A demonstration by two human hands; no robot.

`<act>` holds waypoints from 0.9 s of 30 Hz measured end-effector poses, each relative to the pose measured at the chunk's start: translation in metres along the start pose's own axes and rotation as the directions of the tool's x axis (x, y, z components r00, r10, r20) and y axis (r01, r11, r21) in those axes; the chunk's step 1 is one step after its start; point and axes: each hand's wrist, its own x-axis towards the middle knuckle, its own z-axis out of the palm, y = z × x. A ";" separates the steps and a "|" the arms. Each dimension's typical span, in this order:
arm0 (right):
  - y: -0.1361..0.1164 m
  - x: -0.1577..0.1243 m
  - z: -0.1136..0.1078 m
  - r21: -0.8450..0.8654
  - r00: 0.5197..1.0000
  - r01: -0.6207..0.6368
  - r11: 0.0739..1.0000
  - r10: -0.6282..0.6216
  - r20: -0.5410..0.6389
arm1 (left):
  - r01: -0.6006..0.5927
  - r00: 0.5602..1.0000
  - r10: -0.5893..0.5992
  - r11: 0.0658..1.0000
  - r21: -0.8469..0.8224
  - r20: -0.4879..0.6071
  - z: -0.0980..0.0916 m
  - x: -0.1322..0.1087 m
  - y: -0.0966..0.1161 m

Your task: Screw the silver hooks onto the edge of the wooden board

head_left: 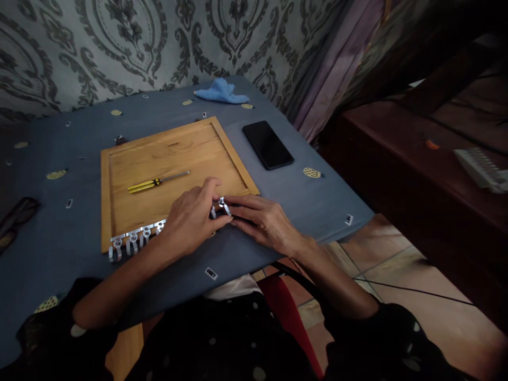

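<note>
A silver metal hook rail [134, 239] lies along the near edge of a framed wooden board [170, 143], its several hooks pointing toward me. My left hand [189, 218] lies across the rail, covering its middle, with thumb and index finger closed around the right-hand hooks. My right hand [265, 219] grips the rail's right end, its fingertips pressed against the last hook. Parts of the rail under both hands are hidden. On the board, beyond my left hand, rests a screwdriver [153, 183] with a yellow and black handle.
A black phone [268, 144] lies right of the board on the blue tablecloth [317, 206]. A blue cloth [221, 91] sits at the back by the patterned wall. Dark-framed glasses [19, 219] are at the left. A small dark object [119, 139] touches the board's far edge.
</note>
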 end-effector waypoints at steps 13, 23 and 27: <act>0.001 0.002 0.000 -0.068 0.997 -0.007 0.998 0.012 0.076 | -0.032 0.999 0.031 0.999 -0.022 -0.039 0.002 0.001 -0.003; -0.002 0.003 -0.001 -0.129 0.996 0.013 0.992 -0.001 0.087 | -0.055 0.997 0.054 0.998 -0.010 -0.057 0.003 0.001 -0.004; -0.003 0.003 -0.001 -0.122 0.994 -0.003 0.993 0.016 0.109 | -0.043 0.998 0.043 0.999 -0.005 -0.044 0.002 0.001 -0.002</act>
